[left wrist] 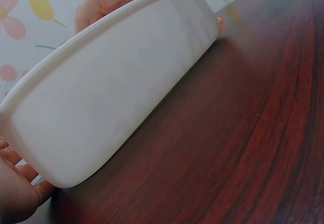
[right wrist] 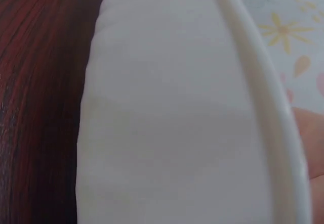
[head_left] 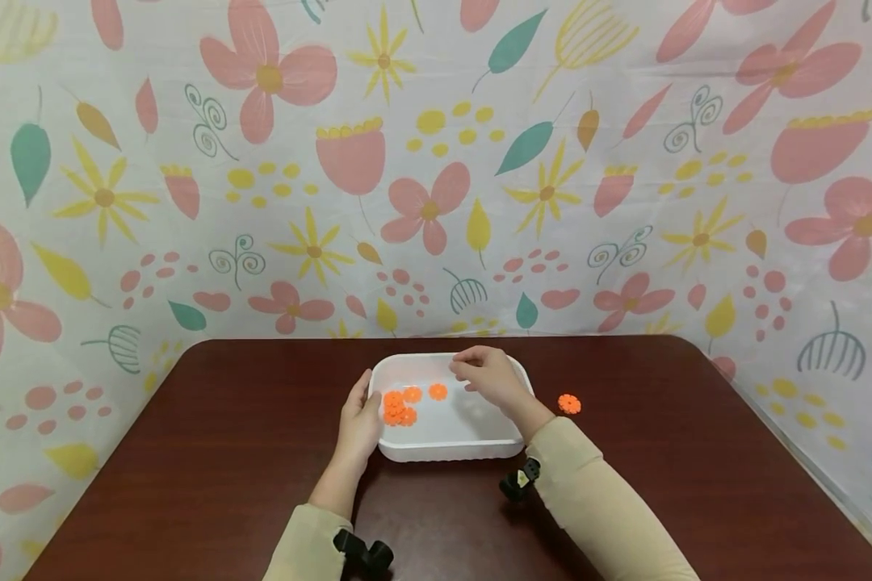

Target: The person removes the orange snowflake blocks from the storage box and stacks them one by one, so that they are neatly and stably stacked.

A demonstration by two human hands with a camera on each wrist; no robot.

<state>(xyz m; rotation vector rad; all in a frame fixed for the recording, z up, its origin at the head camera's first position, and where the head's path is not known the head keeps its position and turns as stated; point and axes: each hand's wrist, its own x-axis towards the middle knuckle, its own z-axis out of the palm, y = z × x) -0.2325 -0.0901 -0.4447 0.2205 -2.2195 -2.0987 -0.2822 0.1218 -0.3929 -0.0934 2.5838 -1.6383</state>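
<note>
A white plastic tray (head_left: 446, 429) stands on the table. On its floor, towards the left, lie several orange flower-shaped discs (head_left: 393, 403), partly piled up. A single disc (head_left: 438, 391) lies apart from them, nearer the tray's middle. My left hand (head_left: 359, 420) holds the tray's left side, the thumb at the rim and the fingers along the outer wall. Over the right half of the tray, my right hand (head_left: 488, 377) hovers with loosely bent fingers, and nothing shows between them. The right wrist view is mostly filled by the tray's outer wall (right wrist: 167, 102).
One more orange disc (head_left: 570, 403) lies on the dark brown table (head_left: 262, 452), to the right of the tray. Behind the table's far edge hangs a cloth (head_left: 436, 266) printed with flowers and leaves.
</note>
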